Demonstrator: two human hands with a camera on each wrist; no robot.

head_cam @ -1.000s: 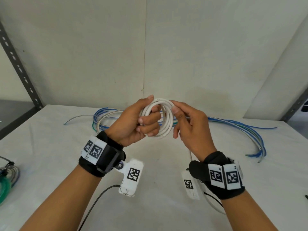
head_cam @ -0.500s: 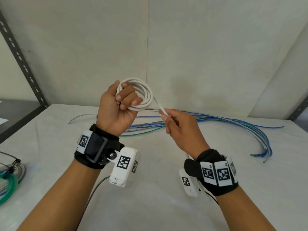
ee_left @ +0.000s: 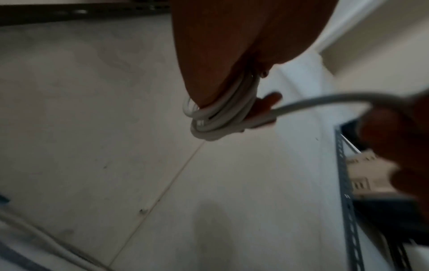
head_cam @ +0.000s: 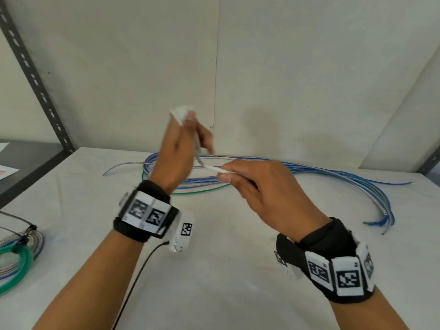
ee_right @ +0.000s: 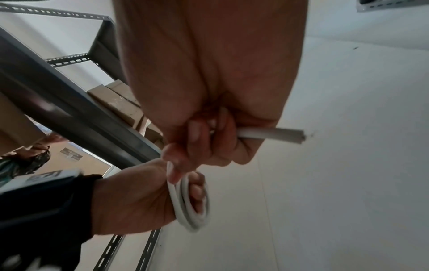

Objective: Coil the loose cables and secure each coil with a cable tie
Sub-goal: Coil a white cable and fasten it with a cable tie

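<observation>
two hands work above the white table (head_cam: 214, 270), where loose blue and green cables (head_cam: 321, 179) lie at the back and tied coils (head_cam: 16, 248) sit at the left edge. the left hand (head_cam: 176, 158) is raised with its fingers curled through the white coil (ee_left: 218, 117). the right hand (head_cam: 264, 194) pinches the free tail (head_cam: 214, 168) of the same cable, just beside the coil. judgement: the step in hand is laying the last turn. keep light tension on the tail, match the new turn to the existing loops, and keep the left fingers closed until a tie goes on. the head view blurs the coil. the left wrist view shows several stacked loops. only the right wrist view shows the cut end (ee_right: 299, 136) projecting past the right fingers (ee_right: 195, 146).
</observation>
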